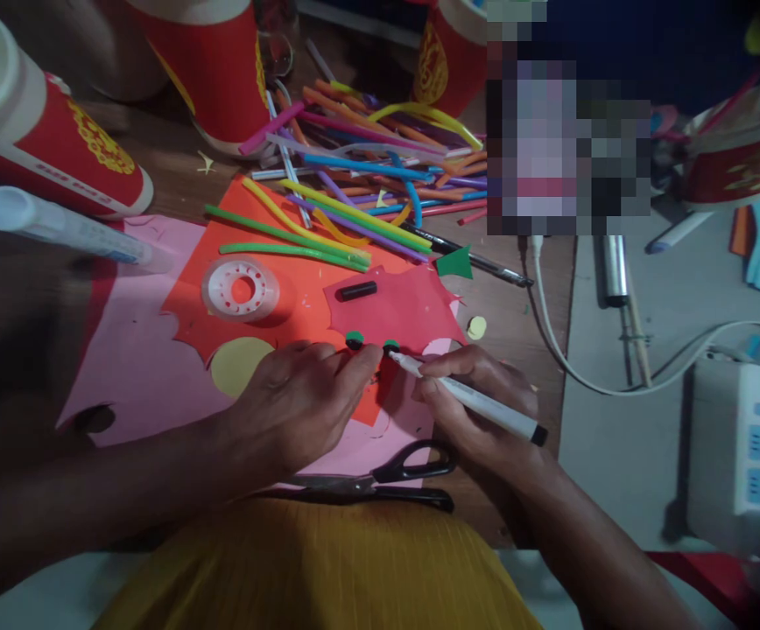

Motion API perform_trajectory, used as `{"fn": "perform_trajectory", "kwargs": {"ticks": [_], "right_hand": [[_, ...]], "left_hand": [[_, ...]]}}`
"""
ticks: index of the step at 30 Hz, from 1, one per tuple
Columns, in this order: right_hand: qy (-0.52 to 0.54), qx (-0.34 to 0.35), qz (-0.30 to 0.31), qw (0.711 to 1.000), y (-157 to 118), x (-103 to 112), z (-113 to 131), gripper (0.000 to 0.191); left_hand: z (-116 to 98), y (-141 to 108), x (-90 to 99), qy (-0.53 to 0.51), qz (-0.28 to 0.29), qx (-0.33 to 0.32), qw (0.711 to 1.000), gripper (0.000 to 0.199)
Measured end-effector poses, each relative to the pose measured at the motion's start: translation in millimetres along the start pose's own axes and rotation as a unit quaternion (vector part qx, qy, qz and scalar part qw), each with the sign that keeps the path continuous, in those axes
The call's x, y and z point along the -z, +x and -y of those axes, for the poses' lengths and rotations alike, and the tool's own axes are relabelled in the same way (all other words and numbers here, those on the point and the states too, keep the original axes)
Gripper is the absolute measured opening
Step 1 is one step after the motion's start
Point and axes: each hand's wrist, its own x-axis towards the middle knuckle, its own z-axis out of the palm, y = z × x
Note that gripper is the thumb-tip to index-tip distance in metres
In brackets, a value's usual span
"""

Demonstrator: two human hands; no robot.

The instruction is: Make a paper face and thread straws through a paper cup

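Observation:
My right hand (pixel 485 402) grips a white marker (pixel 485 407) with a black end. Its tip touches a small green-and-black piece (pixel 390 347) at the lower edge of a red foam sheet (pixel 399 306). A similar green-and-black piece (pixel 354 340) sits to the left. My left hand (pixel 305 398) lies palm down with its fingers stretched over the orange sheet (pixel 189 280), a fingertip beside the marker tip. A black marker cap (pixel 357 290) rests on the red sheet. Black-handled scissors (pixel 380 481) lie below my hands, partly hidden by my left forearm.
Under the orange sheet spreads a pink sheet (pixel 130 350). A tape roll (pixel 241 290) and a yellow circle (pixel 242 366) lie on top. Colourful pipe cleaners (pixel 354 175) are piled behind, near red paper cups (pixel 215 79). A white cable (pixel 551 341) and power strip (pixel 735 446) are at right.

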Motion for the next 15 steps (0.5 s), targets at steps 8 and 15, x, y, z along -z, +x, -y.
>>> {"fn": "perform_trajectory", "kwargs": {"ticks": [8,15], "right_hand": [[0.002,-0.008,-0.009,1.000,-1.1,-0.5,0.0,0.009],[-0.001,0.015,-0.007,1.000,-1.4,-0.1,-1.9,0.008]], "left_hand": [[-0.7,5.1,4.4,0.008,0.059,-0.002,0.998,0.050],[-0.3,5.2,6.8,0.005,0.097,0.020,0.995,0.040]]}}
